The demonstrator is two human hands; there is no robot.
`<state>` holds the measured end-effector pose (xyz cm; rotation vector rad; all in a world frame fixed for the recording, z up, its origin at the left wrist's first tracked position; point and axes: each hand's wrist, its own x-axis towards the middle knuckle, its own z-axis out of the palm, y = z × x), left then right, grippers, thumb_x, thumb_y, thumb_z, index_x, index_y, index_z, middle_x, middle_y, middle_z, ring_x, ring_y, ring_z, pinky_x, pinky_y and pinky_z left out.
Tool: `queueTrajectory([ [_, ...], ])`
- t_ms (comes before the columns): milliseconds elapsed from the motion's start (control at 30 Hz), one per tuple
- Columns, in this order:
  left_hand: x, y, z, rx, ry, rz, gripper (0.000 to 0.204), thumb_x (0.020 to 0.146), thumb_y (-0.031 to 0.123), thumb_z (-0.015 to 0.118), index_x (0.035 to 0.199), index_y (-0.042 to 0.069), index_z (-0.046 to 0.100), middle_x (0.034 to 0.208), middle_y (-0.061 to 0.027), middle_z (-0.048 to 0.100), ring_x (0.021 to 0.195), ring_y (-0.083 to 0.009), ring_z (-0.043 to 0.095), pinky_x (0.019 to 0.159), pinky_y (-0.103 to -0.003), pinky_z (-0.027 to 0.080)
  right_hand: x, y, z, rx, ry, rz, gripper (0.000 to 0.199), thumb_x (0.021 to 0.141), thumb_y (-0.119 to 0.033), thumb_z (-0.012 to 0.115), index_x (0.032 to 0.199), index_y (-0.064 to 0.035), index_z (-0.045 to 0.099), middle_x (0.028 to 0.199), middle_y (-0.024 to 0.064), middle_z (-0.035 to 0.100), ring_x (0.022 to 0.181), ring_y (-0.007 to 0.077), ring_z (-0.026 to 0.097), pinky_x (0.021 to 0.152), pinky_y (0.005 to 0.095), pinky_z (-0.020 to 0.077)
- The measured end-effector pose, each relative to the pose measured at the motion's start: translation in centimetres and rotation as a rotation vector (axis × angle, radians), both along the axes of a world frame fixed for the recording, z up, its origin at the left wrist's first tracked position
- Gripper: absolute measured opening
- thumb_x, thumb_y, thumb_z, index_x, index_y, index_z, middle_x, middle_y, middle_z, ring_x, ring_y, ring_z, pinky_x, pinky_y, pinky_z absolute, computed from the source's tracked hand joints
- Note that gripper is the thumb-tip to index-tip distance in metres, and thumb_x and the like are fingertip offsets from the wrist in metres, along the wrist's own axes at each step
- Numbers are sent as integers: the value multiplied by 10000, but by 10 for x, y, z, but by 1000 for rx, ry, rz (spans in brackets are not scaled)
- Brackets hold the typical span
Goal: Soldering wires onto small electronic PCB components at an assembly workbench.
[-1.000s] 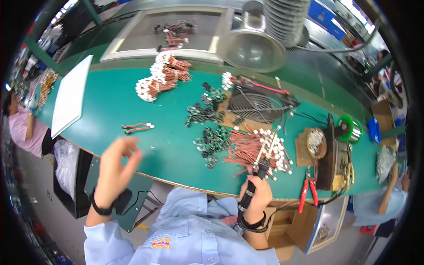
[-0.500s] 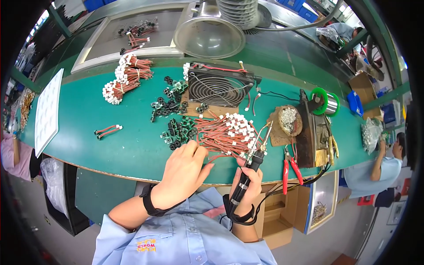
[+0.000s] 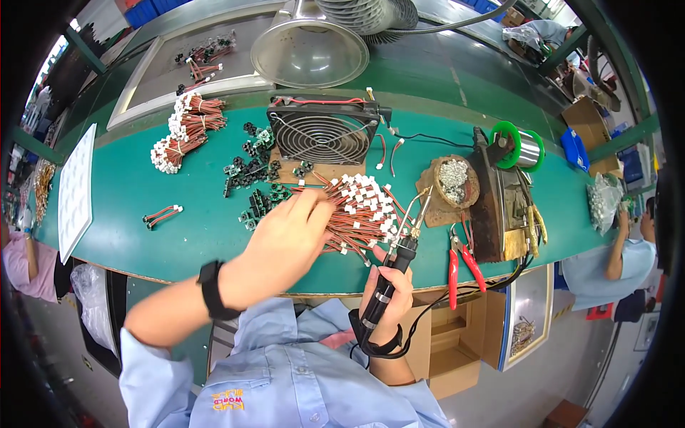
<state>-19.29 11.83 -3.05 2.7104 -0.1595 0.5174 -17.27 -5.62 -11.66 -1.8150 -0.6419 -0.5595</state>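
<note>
My right hand (image 3: 391, 292) is wrapped around a black-handled soldering iron (image 3: 385, 289), its metal tip and thin feed tube pointing up and away. My left hand (image 3: 282, 235) reaches over the left side of a pile of red-and-black wire leads (image 3: 364, 207) with white connectors. Its fingers are curled down, and the tips and anything in them are hidden. Small green circuit boards with black parts (image 3: 260, 200) lie heaped just beyond that hand. One white connector (image 3: 367, 262) sits at the near edge of the pile, close to my right fingers.
A black fan (image 3: 322, 135) stands behind the pile. To the right are a round tin of grey-white bits (image 3: 454, 178), a green solder spool (image 3: 517, 146) and red-handled cutters (image 3: 462, 267). Bundled leads (image 3: 187, 132) and a white tray (image 3: 77, 192) lie left. A metal extractor hood (image 3: 310, 53) hangs behind.
My left hand has moved away from the right hand, up and left over the wire pile. The right hand has shifted slightly left with the soldering iron. The whole view has shifted a little.
</note>
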Motion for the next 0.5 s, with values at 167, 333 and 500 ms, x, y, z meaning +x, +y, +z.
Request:
queueTrajectory([
  [167,31,11,-15,99,190,-58,311,690,25,608,960,2,457,917,-148,489,844,-311,556,659,-360,499,-1,-4,4,-17,-9,-16,325,724,97,613,961,-58,454,947,183,647,862,312,612,798,361,458],
  [333,31,9,-2,124,190,-84,251,755,52,590,959,4,452,935,-157,495,832,-332,562,656,-384,486,0,-8,7,-63,0,26,309,790,68,590,994,-73,406,980,194,635,889,301,610,783,352,467],
  [500,11,-6,-2,93,290,-102,237,765,83,611,945,18,470,942,-136,506,870,-314,553,694,-382,473,-1,-10,8,-77,-7,23,308,794,68,587,998,-72,403,984,195,631,893,303,610,791,352,467],
])
